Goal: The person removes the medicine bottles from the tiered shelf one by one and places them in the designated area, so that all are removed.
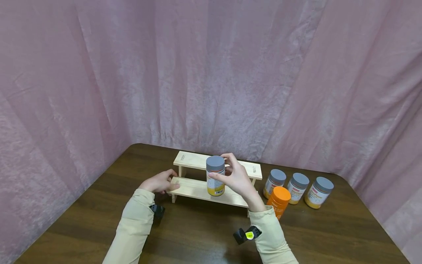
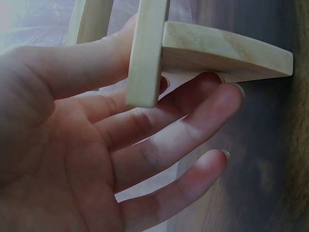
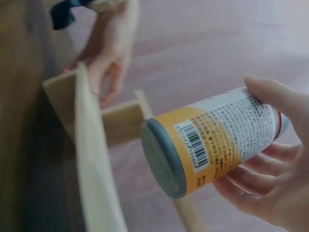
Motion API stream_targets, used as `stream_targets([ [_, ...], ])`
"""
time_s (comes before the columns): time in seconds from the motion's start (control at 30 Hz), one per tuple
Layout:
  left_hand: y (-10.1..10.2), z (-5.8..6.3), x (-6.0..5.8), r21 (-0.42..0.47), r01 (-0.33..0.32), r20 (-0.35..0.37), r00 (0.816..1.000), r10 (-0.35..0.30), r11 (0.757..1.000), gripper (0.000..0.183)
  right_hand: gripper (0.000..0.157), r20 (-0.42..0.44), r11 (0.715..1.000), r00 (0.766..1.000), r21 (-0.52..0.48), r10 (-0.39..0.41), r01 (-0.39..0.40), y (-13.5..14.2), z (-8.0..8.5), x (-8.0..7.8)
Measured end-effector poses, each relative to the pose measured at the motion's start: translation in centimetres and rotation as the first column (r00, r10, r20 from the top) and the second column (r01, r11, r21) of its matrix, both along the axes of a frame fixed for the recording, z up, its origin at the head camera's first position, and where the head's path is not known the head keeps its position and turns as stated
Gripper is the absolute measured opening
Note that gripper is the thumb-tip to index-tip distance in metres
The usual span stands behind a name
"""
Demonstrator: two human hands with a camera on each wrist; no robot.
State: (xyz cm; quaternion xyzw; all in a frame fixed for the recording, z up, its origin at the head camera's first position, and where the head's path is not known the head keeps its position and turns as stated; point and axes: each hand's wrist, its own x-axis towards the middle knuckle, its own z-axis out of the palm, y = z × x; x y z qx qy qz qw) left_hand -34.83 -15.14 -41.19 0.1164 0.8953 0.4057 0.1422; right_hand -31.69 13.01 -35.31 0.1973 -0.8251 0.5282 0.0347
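A two-tier pale wooden shelf [image 1: 194, 189] stands on the table. My left hand [image 1: 161, 182] grips the left end of its lower board; in the left wrist view the thumb lies on one face of the board [image 2: 146, 58] and the fingers reach round the other side near the leg [image 2: 227, 46]. My right hand [image 1: 236, 179] holds a supplement bottle [image 1: 215, 178] with a grey lid and a white and yellow label. The bottle [image 3: 217, 140] is raised off the lower board, and its barcode and grey base show in the right wrist view.
To the right of the shelf, three similar grey-lidded bottles [image 1: 276, 179] stand in a row. An orange bottle [image 1: 280, 198] is in front of them, partly behind the right forearm. A pink curtain [image 1: 211, 80] hangs behind the dark wooden table [image 1: 194, 234].
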Motion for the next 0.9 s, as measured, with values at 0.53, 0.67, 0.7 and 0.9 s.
stream_targets([
  [0.53, -0.1, -0.3, 0.0, -0.012, -0.002, -0.007, 1.000, 0.001, 1.000, 0.037, 0.064, -0.047, 0.992, 0.995, 0.086, -0.093, 0.097, 5.8, 3.6, 1.3],
  [0.67, -0.2, -0.2, 0.0, -0.015, 0.000, -0.010, 1.000, -0.001, 1.000, 0.038, 0.063, -0.066, 0.989, 0.992, 0.095, -0.103, 0.109, 7.0, 4.3, 1.8],
  [0.7, -0.3, -0.2, 0.0, -0.015, 0.003, -0.011, 1.000, -0.003, 1.000, 0.038, 0.062, -0.068, 0.988, 0.991, 0.096, -0.111, 0.117, 7.3, 4.4, 1.9],
  [0.9, -0.1, -0.5, 0.0, -0.004, -0.006, 0.002, 1.000, 0.006, 1.000, 0.038, 0.062, -0.061, 0.984, 0.987, 0.092, -0.146, 0.151, 8.7, 4.7, 2.4],
])
